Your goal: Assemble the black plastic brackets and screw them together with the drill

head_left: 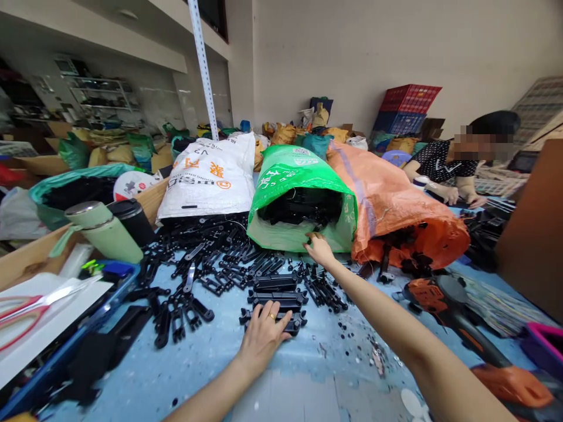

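Observation:
My left hand point(266, 331) lies with fingers spread over the nearest of several black plastic bars point(277, 300) stacked in a row on the blue table. My right hand point(319, 248) is at the lower lip of a green woven bag point(303, 170), its bent fingers closed on the rim. Dark parts point(303, 206) fill the bag's mouth. Left of the bars, many small black plastic brackets point(226, 266) are spread about. A cluster of short black pieces point(323, 287) sits right of the bars, below my right hand.
A white sack point(211, 176) and an orange sack point(391, 205) flank the green bag. An orange-and-black power tool point(453, 310) is at right. Scissors point(44, 305), a green flask point(105, 228) and a blue tray point(108, 302) are at left. A co-worker point(444, 161) leans over the table's far right.

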The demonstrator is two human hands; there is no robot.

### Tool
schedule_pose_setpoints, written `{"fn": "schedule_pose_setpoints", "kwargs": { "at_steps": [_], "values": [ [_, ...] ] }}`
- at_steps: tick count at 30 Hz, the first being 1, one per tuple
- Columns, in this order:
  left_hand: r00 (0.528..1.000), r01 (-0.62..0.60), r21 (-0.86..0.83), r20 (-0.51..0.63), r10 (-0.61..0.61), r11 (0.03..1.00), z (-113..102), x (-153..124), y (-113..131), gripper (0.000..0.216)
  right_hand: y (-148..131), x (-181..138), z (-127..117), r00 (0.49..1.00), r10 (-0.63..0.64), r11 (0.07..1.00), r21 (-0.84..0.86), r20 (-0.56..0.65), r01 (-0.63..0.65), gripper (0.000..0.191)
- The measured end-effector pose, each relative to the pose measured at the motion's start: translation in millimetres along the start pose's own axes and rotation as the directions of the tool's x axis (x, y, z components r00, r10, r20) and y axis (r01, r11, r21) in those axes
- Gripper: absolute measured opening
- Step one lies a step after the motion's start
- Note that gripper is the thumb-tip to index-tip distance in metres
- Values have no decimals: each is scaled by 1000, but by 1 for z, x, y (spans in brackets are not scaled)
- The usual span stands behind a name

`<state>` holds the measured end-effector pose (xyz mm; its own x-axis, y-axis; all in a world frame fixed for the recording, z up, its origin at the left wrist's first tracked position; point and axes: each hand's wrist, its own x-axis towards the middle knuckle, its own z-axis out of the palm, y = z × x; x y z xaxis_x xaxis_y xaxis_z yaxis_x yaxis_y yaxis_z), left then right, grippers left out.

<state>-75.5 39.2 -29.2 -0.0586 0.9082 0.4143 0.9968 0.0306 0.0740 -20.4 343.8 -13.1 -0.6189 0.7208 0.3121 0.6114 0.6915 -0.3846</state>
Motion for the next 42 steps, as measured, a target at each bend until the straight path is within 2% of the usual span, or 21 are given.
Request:
{"fn": "schedule_pose_setpoints", "kwargs": {
  "at_steps": [3,6,10,14,18,21,23,25,27,29,31,33,36,39,40,42],
  "values": [
    [1000,9,-45,-30,-10,999,0,4,-3,47,-7,42,20,997,70,997,-25,16,-69,40],
    [997,18,-106,-67,-25,994,-10,-1,-4,52,-11,77,36,991,130,991,-29,34,-130,45],
    [991,66,-152,-109,-83,986,-28,-11,-15,42,-14,100,49,984,162,987,-25,68,-161,44],
    [969,168,-158,-154,-192,973,-29,-9,-51,33,-16,99,52,982,173,985,-13,70,-172,33],
    [919,345,-86,-171,-355,935,-15,11,-111,31,-17,79,40,984,174,985,12,49,-174,37],
    [858,498,44,-175,-484,866,-6,36,-153,30,-12,50,17,983,183,982,34,4,-183,36],
    [766,641,139,-174,-619,755,-3,52,-175,31,-7,21,-4,983,181,981,84,-32,-177,39],
    [675,737,188,-168,-718,649,-1,65,-190,31,0,-16,-26,985,166,959,240,-40,-152,42],
    [631,774,186,-152,-760,605,2,70,-200,30,4,-61,-46,988,155,883,448,7,-142,42],
    [617,785,169,-129,-776,596,6,70,-205,27,3,-110,-63,982,158,798,572,101,-188,40],
    [607,793,148,-105,-788,591,9,66,-206,22,-2,-159,-77,970,147,761,605,192,-235,36],
    [609,792,116,-100,-787,599,7,61,-206,20,-10,-206,-86,960,101,771,589,263,-243,32],
    [631,773,43,-152,-761,633,-8,53,-201,21,-15,-261,-93,949,16,839,512,315,-183,29],
    [652,735,-31,-241,-719,677,-31,42,-183,28,-8,-293,-98,945,-59,918,390,322,-75,28],
    [654,708,-102,-279,-703,699,-39,37,-173,29,-6,-298,-99,942,-80,939,341,327,-38,29],
    [646,584,-382,-314,-695,716,-55,27,-145,31,-9,-302,-99,936,-113,968,248,333,29,30]
  ]
}}
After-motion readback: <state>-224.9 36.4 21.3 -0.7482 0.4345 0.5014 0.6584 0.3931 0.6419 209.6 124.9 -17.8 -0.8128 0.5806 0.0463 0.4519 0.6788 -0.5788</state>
